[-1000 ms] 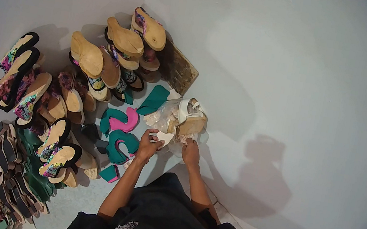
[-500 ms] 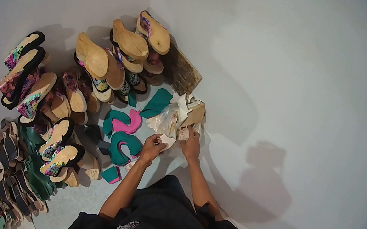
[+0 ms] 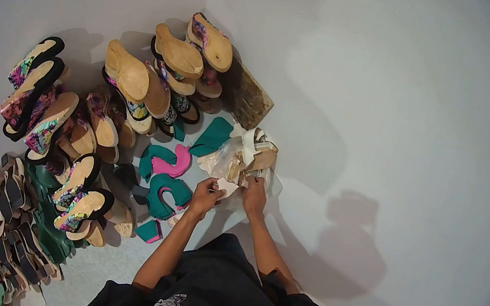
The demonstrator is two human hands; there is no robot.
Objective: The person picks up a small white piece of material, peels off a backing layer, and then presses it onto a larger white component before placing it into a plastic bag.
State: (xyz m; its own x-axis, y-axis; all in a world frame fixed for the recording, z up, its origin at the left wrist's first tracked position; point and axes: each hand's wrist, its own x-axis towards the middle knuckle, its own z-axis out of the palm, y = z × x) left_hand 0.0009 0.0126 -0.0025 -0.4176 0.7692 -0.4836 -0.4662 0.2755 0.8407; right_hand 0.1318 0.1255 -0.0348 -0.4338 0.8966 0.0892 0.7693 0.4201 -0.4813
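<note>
Your left grip is pinching a pale flat piece (image 3: 227, 187) with thumb and fingers at its left edge, so the piece is sitting just to the right of your left hand (image 3: 205, 197), filling the gap towards your right hand (image 3: 254, 197). The left hand is touching it; the right is staying just beside its far edge. It is showing too small for you to be reading its long axis with confidence.

Directly beyond both hands, a clear plastic bag (image 3: 223, 157) is lying on the floor (image 3: 109, 266), with a white band (image 3: 249, 145) and a tan piece (image 3: 262, 160) showing at its upper right. Your right fingertips are reaching the bag's near side; you cannot tell whether that grip is pinching anything, since the hand is hiding its fingertips.

Your forearms are slanting inward from the black sleeves, and your hands are nearly meeting. Your right hand is pointing away from you, its back turned upward, while your left is angling inward across the near side of the piece.
</note>
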